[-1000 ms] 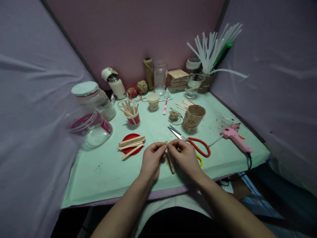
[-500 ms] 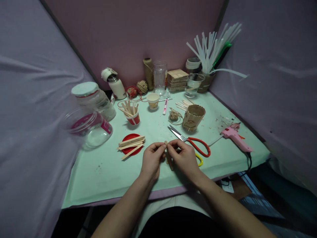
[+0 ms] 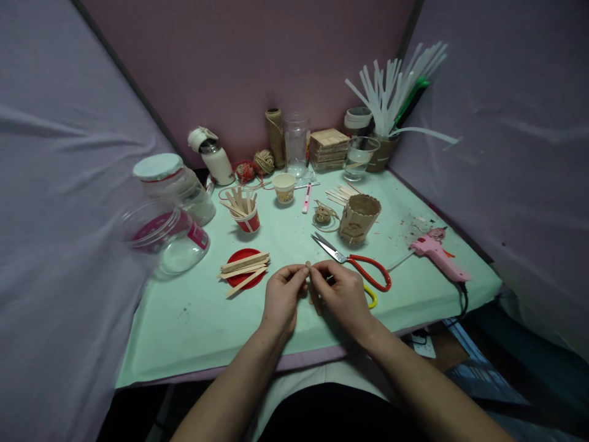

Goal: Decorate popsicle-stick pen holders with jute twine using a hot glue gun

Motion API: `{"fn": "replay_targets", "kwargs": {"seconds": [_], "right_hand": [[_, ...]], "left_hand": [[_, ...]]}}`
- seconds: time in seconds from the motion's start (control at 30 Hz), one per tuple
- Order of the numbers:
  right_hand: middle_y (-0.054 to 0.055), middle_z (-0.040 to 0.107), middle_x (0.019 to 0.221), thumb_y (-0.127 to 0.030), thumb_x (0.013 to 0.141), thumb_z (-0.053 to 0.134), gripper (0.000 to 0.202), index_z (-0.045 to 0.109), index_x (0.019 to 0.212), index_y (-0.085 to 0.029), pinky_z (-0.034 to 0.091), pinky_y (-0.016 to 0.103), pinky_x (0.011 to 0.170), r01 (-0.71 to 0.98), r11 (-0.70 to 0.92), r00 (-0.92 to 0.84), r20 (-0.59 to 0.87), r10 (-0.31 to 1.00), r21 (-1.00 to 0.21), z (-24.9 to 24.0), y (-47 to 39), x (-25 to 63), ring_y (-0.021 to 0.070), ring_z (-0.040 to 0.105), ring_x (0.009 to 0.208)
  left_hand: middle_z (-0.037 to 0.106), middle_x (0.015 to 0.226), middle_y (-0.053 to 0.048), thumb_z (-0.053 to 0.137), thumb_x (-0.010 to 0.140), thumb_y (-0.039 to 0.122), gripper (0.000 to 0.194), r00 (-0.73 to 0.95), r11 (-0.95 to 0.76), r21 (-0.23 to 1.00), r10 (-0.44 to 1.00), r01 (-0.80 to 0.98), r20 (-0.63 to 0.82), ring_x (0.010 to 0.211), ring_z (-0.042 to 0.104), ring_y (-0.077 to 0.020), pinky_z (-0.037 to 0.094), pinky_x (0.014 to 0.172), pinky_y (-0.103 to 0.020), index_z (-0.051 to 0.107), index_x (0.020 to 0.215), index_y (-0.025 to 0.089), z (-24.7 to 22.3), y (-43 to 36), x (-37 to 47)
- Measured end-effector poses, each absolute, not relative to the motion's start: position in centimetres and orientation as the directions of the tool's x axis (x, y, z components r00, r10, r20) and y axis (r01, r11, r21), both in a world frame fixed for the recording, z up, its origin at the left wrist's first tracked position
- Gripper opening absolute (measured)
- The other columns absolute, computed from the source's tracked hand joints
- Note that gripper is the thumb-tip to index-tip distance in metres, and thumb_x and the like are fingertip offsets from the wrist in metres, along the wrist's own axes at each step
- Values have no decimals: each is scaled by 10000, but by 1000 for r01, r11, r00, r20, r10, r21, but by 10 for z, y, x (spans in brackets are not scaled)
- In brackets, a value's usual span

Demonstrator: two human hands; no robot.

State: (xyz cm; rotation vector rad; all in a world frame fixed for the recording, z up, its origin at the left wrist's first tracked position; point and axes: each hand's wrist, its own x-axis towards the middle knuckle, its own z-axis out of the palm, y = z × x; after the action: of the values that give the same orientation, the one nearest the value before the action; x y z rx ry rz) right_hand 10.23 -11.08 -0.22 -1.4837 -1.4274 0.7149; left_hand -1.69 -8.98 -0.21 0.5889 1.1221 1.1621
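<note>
My left hand (image 3: 281,296) and my right hand (image 3: 343,293) meet near the table's front edge, thumbs and fingertips pinched together around a thin wooden craft stick (image 3: 317,304). Its tip pokes up between the thumbs; most of the rest is hidden by my fingers. Just beyond my right hand lie scissors (image 3: 335,250) with red and yellow handles, blades pointing up-left. To the left of my hands a red lid (image 3: 236,254) bears several wooden sticks (image 3: 243,264). Behind the scissors stands a small pot covered in craft sticks (image 3: 353,224), beside a bundle of twine (image 3: 324,213).
A pink glue gun (image 3: 437,255) lies at the right, its cord dropping off the edge. A red cup of sticks (image 3: 248,222), a paper cup (image 3: 284,191) and a pink cutter (image 3: 307,197) stand or lie mid-table. Clear plastic jars (image 3: 184,245) take up the left side.
</note>
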Motion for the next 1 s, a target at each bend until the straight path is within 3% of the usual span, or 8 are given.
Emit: {"fn": "replay_targets", "kwargs": {"seconds": [0.77, 1.0], "right_hand": [[28, 737, 699, -310, 952, 607, 195, 692, 813, -203, 477, 272, 598, 529, 221, 137, 339, 931, -819, -9, -110, 103, 159, 662, 593], [26, 722, 686, -259, 959, 613, 186, 680, 797, -197, 452, 268, 603, 665, 289, 124, 484, 866, -689, -9, -109, 102, 151, 643, 597]], "left_hand": [[637, 618, 3, 895, 546, 369, 348, -32, 306, 866, 938, -396, -346, 547, 511, -73, 396, 547, -214, 728, 723, 120, -7, -91, -16], [643, 624, 3, 889, 569, 371, 333, -42, 296, 875, 941, -384, -337, 554, 515, -71, 407, 564, -212, 736, 727, 121, -9, -90, -15]]}}
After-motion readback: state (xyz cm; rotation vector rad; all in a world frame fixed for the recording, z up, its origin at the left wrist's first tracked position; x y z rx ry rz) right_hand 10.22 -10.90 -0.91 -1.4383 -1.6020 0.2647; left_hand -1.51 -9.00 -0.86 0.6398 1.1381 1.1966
